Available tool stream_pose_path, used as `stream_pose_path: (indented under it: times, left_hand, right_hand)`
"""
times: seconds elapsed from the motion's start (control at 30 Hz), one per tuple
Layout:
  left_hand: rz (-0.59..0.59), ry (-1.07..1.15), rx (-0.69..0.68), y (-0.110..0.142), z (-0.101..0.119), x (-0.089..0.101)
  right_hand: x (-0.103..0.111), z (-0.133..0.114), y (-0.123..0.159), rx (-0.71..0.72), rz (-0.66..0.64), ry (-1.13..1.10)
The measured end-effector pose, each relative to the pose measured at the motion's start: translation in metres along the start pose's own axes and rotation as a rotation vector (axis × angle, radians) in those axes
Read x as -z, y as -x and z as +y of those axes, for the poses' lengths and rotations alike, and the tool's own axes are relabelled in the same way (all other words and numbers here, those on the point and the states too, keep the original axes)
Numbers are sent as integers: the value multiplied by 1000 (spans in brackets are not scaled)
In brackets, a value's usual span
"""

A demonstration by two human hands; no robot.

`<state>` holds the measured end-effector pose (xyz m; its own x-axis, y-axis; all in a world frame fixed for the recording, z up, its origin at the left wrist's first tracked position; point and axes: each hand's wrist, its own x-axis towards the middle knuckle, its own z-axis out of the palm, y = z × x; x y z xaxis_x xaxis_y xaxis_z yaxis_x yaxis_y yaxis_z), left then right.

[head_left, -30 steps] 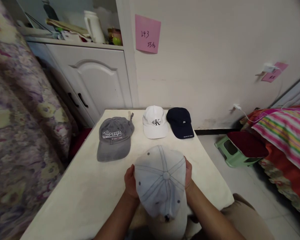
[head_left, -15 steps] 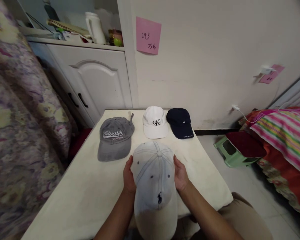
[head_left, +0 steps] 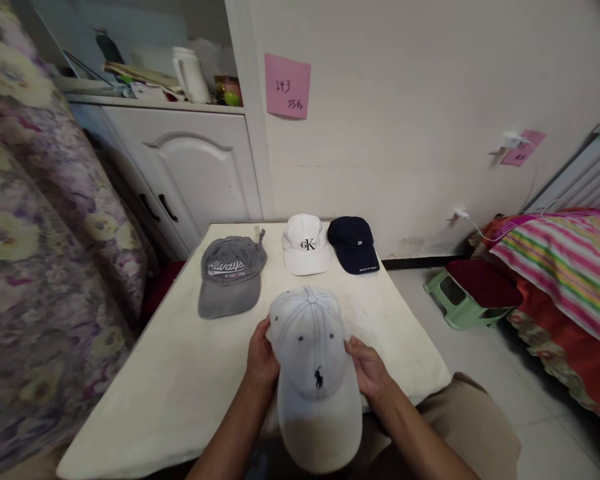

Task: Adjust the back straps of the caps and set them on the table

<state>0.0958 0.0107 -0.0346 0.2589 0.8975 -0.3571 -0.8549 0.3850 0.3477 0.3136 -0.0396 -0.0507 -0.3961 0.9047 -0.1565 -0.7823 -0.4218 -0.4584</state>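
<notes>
Between my two hands is a pale blue-grey baseball cap (head_left: 313, 347) with a small dark horse-rider emblem, its brim pointing toward me over the table's front edge. My left hand (head_left: 263, 353) grips its left side, fingers partly hidden beneath. On the opposite side my right hand (head_left: 367, 367) pinches the lower rim. Beyond them on the table lie a grey cap (head_left: 233, 277) with white lettering at left, a white cap (head_left: 306, 245) with black letters at the back, and a navy cap (head_left: 353, 244) beside it.
A cream cloth covers the table (head_left: 180, 387), which stands against the wall. A floral curtain (head_left: 55, 267) hangs at left near a white cabinet (head_left: 195, 160). To the right are a green stool (head_left: 455, 300) and a bed with a striped cover (head_left: 570, 260).
The pale cap has tilted, so its front and brim show more, and its crown looks shorter. My right hand has shifted slightly lower along the rim. The camera view has also moved a little.
</notes>
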Motion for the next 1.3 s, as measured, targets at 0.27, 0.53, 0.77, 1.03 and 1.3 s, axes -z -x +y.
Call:
stream_pose_path:
  times: [0.27, 0.53, 0.77, 1.03, 1.3]
  left_hand:
    - [40, -87, 35, 11, -4, 7]
    - [18, -90, 11, 19, -5, 0]
    - [75, -96, -47, 34, -12, -1]
    - [106, -108, -70, 37, -14, -12]
    - [227, -175, -230, 41, -1, -19]
  right_hand:
    - [2, 0, -3, 12, 13, -60]
    - [16, 2, -5, -34, 59, -169]
    - [12, 2, -5, -36, 37, -187]
    - [-3, 6, 6, -79, -38, -157]
    - [-5, 26, 22, -140, -154, -96]
